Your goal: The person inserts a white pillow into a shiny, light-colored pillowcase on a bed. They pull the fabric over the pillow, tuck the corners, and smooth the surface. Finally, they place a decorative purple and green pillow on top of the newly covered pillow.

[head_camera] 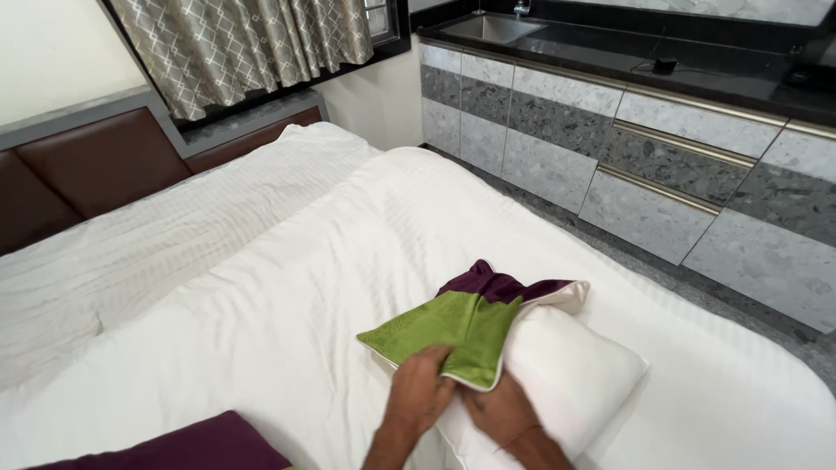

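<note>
both our hands sit at the bottom of the view, side by side. our left hand is closed on the open edge of the green and purple cushion cover, fingers curled over the piped hem. our right hand lies just beside it, pinching the same hem from underneath and resting against the white cushion; its fingertips are partly hidden by the fabric, so we can only say it seems closed on the cover.

the cover lies on the white duvet, straight ahead of both hands, slack and only partly over the cushion. its long axis runs away from us and to the right, from the green half at our hands to the purple end farthest off. the cushion lies along the same line, its near corner tucked under the green cloth, its bulk showing bare to the right. the left hand is nearer the loose green corner, the right hand nearer the cushion.

1 purple cloth lies at the lower left, well apart. grey cabinets stand beyond the bed.
</note>
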